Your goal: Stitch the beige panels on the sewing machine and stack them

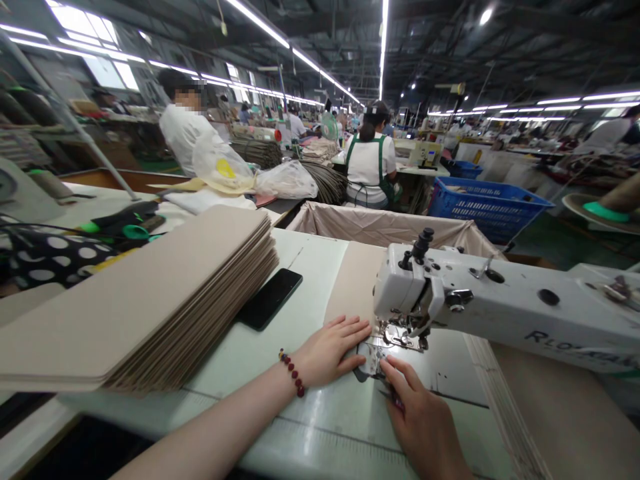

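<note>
Left hand (330,351) flat on beige panel (353,287), grip wide; right hand (417,420) grip narrow by presser foot (400,337).

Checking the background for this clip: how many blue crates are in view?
2: a large crate at the right, and a smaller crate just beyond it, farther back. Others may be hidden.

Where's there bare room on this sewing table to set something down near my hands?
Bare pale-green tabletop lies between the black phone and the tan strip, and right of the steel presser foot under the white machine arm. It's crowded around that foot, by your left hand and right hand.
</note>
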Available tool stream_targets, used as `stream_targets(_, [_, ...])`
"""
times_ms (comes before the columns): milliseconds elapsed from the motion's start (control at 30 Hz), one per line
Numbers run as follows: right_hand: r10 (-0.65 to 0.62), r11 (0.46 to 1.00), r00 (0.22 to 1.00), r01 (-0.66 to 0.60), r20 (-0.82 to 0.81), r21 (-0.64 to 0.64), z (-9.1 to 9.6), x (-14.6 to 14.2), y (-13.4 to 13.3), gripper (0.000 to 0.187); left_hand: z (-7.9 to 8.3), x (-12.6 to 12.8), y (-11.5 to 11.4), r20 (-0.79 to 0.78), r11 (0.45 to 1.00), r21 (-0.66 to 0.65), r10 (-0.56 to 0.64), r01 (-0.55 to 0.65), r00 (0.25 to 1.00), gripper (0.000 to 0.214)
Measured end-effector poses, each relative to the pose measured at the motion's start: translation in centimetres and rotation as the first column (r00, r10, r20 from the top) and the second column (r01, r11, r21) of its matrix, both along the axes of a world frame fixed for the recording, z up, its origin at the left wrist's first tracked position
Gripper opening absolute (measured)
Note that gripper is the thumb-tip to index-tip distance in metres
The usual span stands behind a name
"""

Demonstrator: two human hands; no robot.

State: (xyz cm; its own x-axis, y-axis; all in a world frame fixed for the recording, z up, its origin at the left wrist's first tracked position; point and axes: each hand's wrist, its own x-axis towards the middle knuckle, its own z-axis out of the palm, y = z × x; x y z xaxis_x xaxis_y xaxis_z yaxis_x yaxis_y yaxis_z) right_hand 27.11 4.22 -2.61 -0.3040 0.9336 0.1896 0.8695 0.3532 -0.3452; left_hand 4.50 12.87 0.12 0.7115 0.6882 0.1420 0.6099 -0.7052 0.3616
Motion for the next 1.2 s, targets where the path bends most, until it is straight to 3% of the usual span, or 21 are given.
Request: stream_targets(1200, [-0.022, 0.999, 1.0, 0.022, -0.002, 0.039, 0.68, -0.36, -0.24, 0.057, 0.17, 0.17, 0.42, 0.014, 1.0, 0.01, 0.008, -0.008, 1.0, 0.055])
